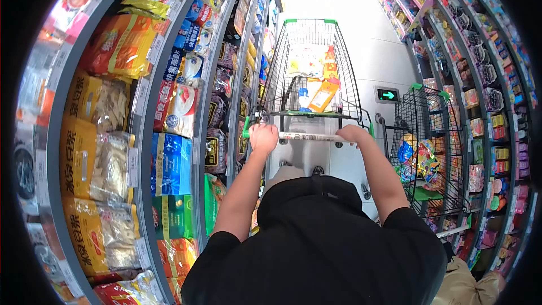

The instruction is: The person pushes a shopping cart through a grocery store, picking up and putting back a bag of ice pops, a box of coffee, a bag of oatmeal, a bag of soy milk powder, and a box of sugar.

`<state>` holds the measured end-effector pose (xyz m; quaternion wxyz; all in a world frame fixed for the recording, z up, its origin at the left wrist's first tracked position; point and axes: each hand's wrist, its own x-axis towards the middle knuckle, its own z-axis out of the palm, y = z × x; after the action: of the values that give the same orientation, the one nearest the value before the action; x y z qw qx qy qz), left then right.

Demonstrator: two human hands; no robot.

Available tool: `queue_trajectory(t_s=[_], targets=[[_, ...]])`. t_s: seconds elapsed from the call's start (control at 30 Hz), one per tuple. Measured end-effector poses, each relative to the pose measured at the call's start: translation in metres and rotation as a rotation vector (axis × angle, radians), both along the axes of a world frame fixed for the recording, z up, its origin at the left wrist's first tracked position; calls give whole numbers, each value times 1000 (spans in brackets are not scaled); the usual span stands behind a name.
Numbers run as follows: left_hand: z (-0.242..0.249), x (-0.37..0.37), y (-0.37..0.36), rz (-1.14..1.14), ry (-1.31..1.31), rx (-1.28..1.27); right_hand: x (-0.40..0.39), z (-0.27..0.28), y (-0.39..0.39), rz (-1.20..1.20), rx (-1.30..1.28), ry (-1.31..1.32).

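Note:
Both my hands are on the push bar (307,136) of a shopping cart (310,21) with a black wire basket and green corners. My left hand (263,137) is wrapped round the bar near its left end. Toward the right end, my right hand (351,134) is closed over it. Inside the basket lie an orange packet (324,96), a blue-and-white packet (305,97) and a white-and-yellow package (304,62) farther forward.
Tall shelves of bagged food (104,166) line the left side closely. On the right stands a second cart (420,99) holding colourful packets, with a person in beige trousers (468,282) behind it. Shelves of small goods (497,121) run beyond. A green arrow sign (387,95) lies on the pale floor.

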<state>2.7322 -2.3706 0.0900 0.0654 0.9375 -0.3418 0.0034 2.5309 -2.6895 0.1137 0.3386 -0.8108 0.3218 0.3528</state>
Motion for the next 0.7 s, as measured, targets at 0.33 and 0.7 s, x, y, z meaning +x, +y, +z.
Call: queue_trajectory(t_s=[0.33, 0.7], targets=[[-7, -107, 75, -50, -9, -117, -112, 10, 88, -137, -385, -178], [-11, -238, 176, -67, -18, -200, -242, 13, 193, -159, -470, -207]])
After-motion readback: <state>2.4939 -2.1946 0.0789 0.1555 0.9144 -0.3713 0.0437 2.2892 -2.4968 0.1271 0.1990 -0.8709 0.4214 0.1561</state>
